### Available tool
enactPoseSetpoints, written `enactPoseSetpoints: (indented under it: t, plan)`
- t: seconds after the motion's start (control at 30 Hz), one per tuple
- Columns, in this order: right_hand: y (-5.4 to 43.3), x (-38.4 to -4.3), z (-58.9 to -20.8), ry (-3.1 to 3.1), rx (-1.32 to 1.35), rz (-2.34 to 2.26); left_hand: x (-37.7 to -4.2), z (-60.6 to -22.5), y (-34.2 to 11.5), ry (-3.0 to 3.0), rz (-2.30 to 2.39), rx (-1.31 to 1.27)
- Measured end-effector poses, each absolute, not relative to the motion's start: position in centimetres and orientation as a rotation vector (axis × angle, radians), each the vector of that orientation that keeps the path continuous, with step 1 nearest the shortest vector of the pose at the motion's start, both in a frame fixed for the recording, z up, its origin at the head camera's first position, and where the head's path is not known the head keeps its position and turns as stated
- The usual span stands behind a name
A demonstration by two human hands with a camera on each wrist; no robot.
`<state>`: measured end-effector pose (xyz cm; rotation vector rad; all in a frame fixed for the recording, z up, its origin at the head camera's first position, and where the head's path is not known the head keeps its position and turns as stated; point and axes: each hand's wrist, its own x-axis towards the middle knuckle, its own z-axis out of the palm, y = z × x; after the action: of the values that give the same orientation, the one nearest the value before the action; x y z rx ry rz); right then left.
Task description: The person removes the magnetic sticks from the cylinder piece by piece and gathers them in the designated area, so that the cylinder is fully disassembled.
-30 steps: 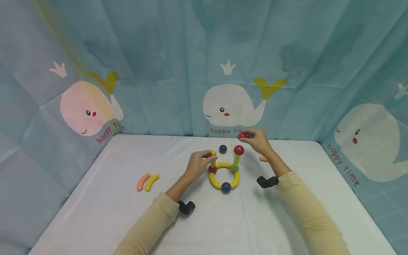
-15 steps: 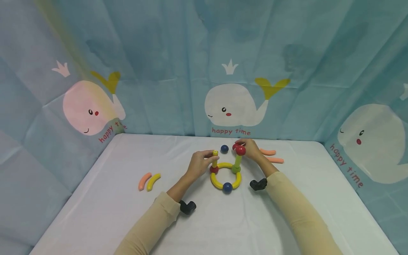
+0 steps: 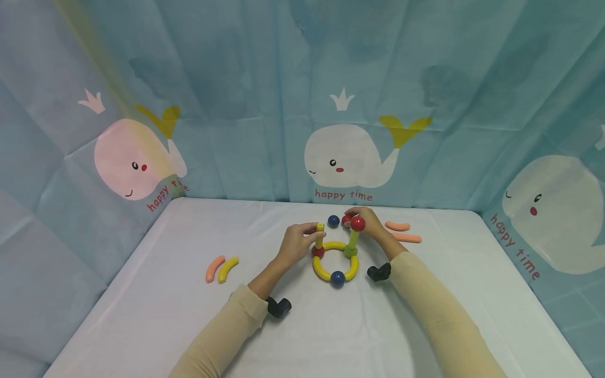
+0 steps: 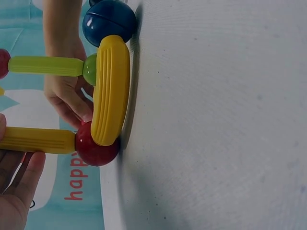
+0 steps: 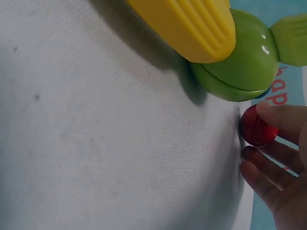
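My left hand [image 3: 293, 244] pinches the upright yellow rod [image 4: 43, 140], whose lower end meets a red ball [image 4: 96, 146] in a ring on the table. Curved yellow pieces [image 3: 322, 269] make up the ring, joined by balls, among them a blue ball [image 3: 337, 279] at the front and a green ball [image 3: 351, 251]. From the green one rises a light green rod [image 3: 353, 239] topped by a red ball [image 3: 357, 223]. Behind the ring, my right hand [image 3: 371, 222] holds a loose red ball [image 5: 258, 125] between thumb and fingers, low at the tabletop.
Near the back, a loose blue ball [image 3: 333, 221] lies left of the held red one. A curved orange piece [image 3: 397, 226] and a straight orange stick [image 3: 407, 238] lie to the right. Over on the left are another curved orange piece [image 3: 215, 269] and a curved yellow piece [image 3: 228, 270].
The right hand has brought its red ball down and leftward, from above the table's back edge to the tabletop beside the loose blue ball. The left hand keeps its hold on the yellow rod.
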<state>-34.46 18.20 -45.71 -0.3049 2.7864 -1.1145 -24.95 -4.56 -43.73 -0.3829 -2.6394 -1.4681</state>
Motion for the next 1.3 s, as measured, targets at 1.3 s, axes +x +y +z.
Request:
enactPoseSetpoints:
  t: [1.3]
  plan:
    - [21.3,-31.4,-42.8,2.786,-0.368,-1.255,-24.9,-43.9,-4.5,-2.613,-1.527,-0.381]
